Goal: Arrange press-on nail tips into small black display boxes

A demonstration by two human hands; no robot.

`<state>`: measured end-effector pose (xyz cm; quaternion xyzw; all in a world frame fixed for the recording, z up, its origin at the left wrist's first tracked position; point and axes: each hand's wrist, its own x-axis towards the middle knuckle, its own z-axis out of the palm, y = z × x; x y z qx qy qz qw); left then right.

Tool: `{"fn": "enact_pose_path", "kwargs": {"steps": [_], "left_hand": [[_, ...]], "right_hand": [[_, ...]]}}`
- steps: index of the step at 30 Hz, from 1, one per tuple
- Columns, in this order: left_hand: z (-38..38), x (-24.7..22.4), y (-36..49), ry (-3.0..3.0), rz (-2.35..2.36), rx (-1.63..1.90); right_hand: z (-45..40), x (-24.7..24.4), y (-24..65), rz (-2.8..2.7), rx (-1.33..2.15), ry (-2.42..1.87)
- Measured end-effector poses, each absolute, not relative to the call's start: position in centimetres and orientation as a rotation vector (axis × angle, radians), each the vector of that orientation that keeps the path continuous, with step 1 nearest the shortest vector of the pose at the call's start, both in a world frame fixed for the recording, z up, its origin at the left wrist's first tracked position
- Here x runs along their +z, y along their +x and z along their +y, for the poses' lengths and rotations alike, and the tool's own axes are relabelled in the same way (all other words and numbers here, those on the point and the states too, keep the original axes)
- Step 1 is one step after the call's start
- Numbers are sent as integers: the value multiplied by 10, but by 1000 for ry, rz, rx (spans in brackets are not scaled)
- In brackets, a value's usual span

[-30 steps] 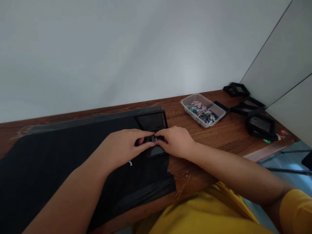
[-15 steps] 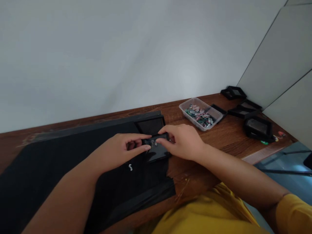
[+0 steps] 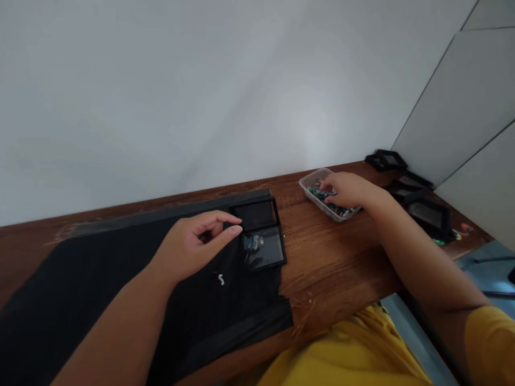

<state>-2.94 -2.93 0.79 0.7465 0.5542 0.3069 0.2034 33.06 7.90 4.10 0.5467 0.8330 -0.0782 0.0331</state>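
Observation:
An open black case with two framed panels lies on the black mat. Small shiny pieces rest on its nearer panel. My left hand is at the case's left edge, thumb and forefinger apart with nothing between them. Over to the right, my right hand reaches into a clear plastic tub of small green, pink and white pieces. Its thumb and forefinger are apart among the pieces; its other fingers are partly hidden, and no held piece can be made out.
Several black cases lie at the table's right end, with small coloured pieces beside them. A small white piece lies on the mat. A pale wall rises behind the wooden table.
My right hand has left the case and moved right into the tub. My left hand has drawn back slightly from the case, uncovering its nearer panel. The view has shifted slightly.

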Motion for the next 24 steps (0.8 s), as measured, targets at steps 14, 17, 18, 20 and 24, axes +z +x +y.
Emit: {"fn": "enact_pose_path", "kwargs": {"steps": [14,17,18,20,24], "left_hand": [[-32,5,-24,2144,1567,891],[-30,4,-24,2116,1604,903],[-30,4,-23,2112,1611,904],[-29,3,-22,2116,1617,894],[-27,0,-22,2129,1608,907]], "right_hand": [[71,31,336,2575,-119,1908],[70,28,336,2516,-96,1845],[69,27,334,2495,-70,1837],[67,26,330,2480,-20,1830],[65,25,325,2492,-11,1877]]}}
